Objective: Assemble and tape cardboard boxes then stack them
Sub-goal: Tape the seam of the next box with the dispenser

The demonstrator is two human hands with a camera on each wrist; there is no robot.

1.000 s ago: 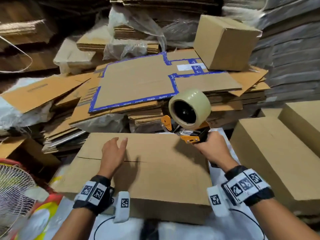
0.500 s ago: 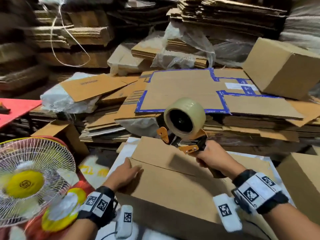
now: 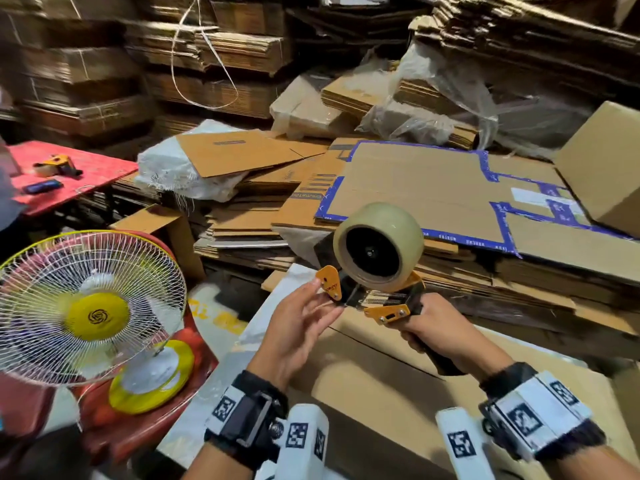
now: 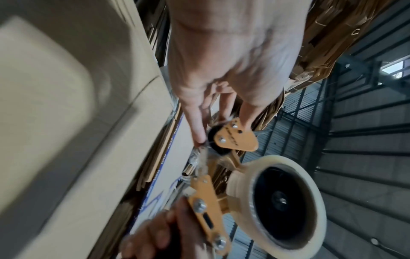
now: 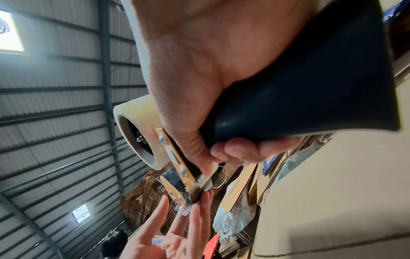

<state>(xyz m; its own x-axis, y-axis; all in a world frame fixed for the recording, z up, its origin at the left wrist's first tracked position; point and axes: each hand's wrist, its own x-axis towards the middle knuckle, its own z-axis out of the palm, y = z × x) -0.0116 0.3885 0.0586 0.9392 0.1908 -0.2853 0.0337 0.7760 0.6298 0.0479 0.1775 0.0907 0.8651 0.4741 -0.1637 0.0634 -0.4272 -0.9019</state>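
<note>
Right hand [image 3: 446, 327] clenched around tape dispenser [image 3: 375, 271] handle, left hand [image 3: 298, 327] fingertips pinching its tape end.

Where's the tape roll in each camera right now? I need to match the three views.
Head: tape roll centre, above both hands.
Left wrist: lower right, past the fingers.
Right wrist: left of centre, beside the right hand.
Shared landmark: the orange frame of the tape gun.
</note>
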